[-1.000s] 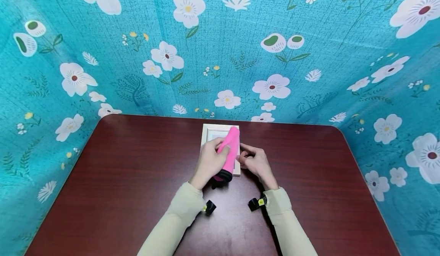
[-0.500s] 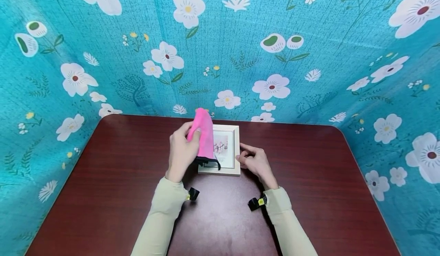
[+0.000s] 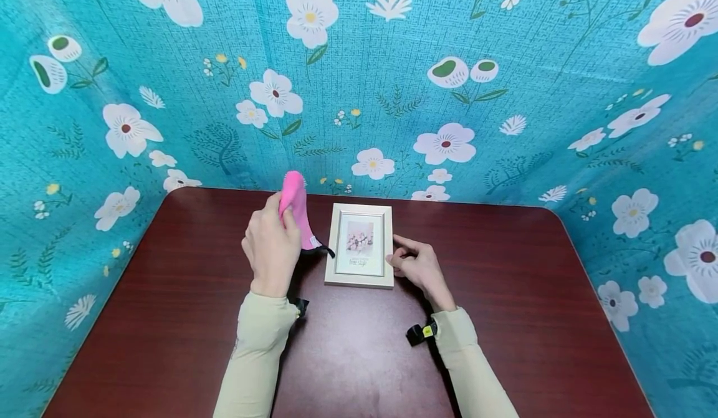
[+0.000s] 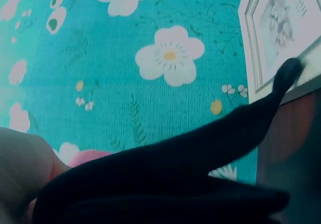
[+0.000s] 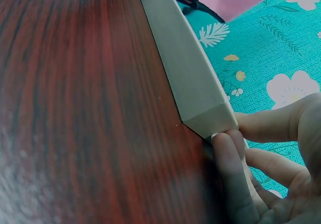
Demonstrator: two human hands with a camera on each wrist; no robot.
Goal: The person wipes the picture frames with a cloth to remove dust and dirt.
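My left hand [image 3: 272,243] pinches a pink cloth item [image 3: 297,209] with a black edge and cord, held up left of the picture frame. In the left wrist view the black part [image 4: 165,169] fills the lower middle, its tip near the frame [image 4: 251,38]. The pale picture frame [image 3: 359,279] lies face up, showing a pink flower print and lettering. My right hand [image 3: 417,267] holds the frame's right edge between thumb and fingers. From the right wrist, fingertips [image 5: 226,146] touch the frame's side [image 5: 185,63] by its corner.
A dark red-brown wooden table [image 3: 505,281] lies under both arms. Behind and beside it hangs a turquoise cloth [image 3: 336,94] printed with white flowers. Small black devices [image 3: 415,334] are strapped at both wrists.
My left hand has moved left with the pink item, from over the frame to beside it, uncovering the picture. My right hand has stayed at the frame's right edge.
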